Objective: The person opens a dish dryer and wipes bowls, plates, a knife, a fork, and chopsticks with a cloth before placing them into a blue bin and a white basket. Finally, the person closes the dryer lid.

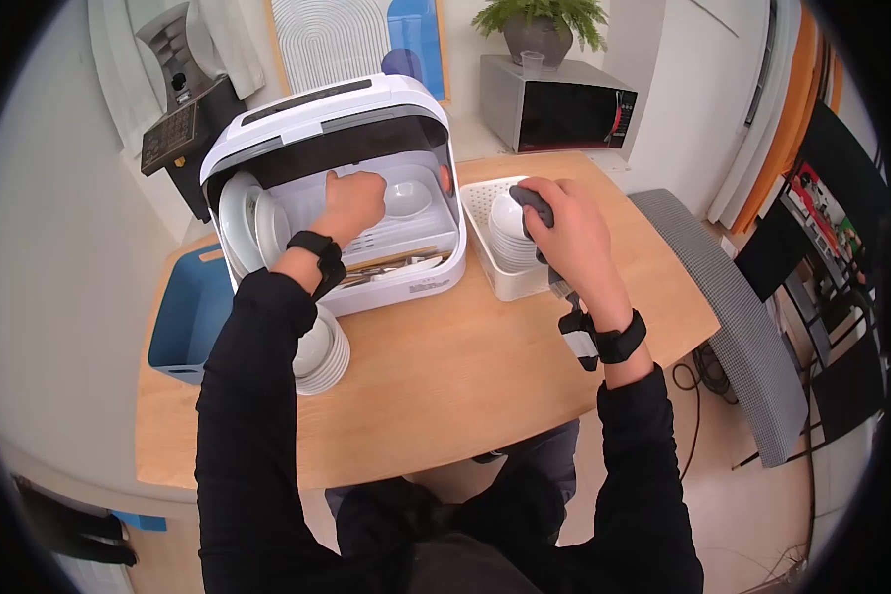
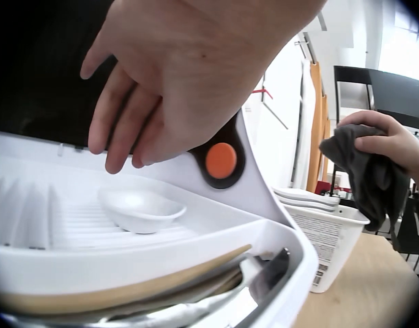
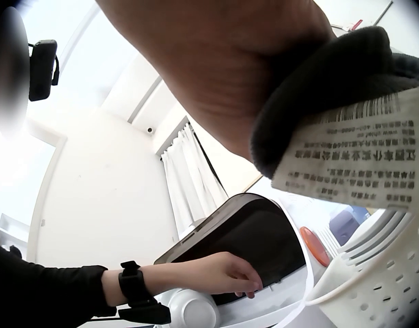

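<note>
My left hand [image 1: 351,206] hovers inside the white lidded dish box [image 1: 376,299], fingers hanging loosely with nothing in them. Just beyond it, a white bowl [image 2: 138,210] rests on the ribbed rack. White plates [image 1: 236,223] stand upright at the box's left side, and cutlery [image 1: 406,267] lies in its front tray. My right hand [image 1: 576,233] grips a dark grey cloth [image 2: 367,171] that hangs down and carries a printed white label [image 3: 353,150]. Under that hand is a white perforated basket [image 1: 520,285] holding stacked white bowls [image 1: 508,238].
A stack of small white plates [image 1: 322,356] stands in front of the box. At the table's left edge sits a blue bin [image 1: 180,322]. Behind the wooden table [image 1: 445,366] are a microwave [image 1: 564,107] and a potted plant [image 1: 540,35]. A grey bench [image 1: 733,317] runs along the right.
</note>
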